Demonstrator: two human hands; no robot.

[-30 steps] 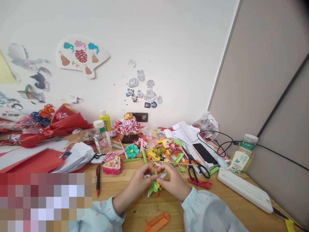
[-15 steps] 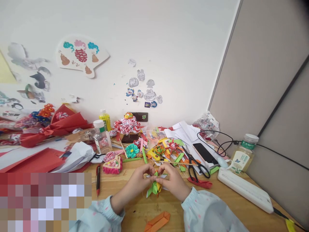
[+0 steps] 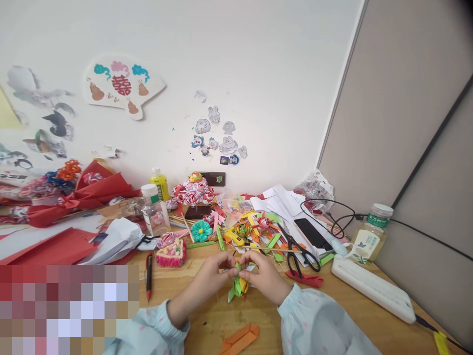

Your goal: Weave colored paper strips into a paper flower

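Far left of the grip, beyond it: bouquet (image 3: 88,195) in red wrap, red paper (image 3: 61,246) lying nearer. Clear bottle (image 3: 152,219) also left and beyond, capped, upright; yellow bottle (image 3: 159,186) just behind it. Pen (image 3: 149,278) left of the grip, about level with it, lying point-on toward the near edge. Heart box (image 3: 171,253) left and slightly beyond, pink sides. Teal flower (image 3: 201,230) beyond the left hand, pink flowers (image 3: 194,191) farther back.

Left hand (image 3: 218,272): fingers curled, thumb and fingertips pinched nearly closed on the top of the paper piece (image 3: 238,287). Piece is green, yellow and orange, folded, hanging under the thumbs, between the hands. Right hand (image 3: 263,272): mirror of that, same pinch, thumbs almost meeting. Far-side finger contact hidden.

Orange strip (image 3: 240,339) on the table (image 3: 207,305), near side of the grip. Scissors (image 3: 298,252) right and beyond, handles toward the right hand, red scrap (image 3: 305,279) by them. Phone (image 3: 313,234) farther out, then jar (image 3: 371,236), upright. Power strip (image 3: 373,290) well right of the grip.
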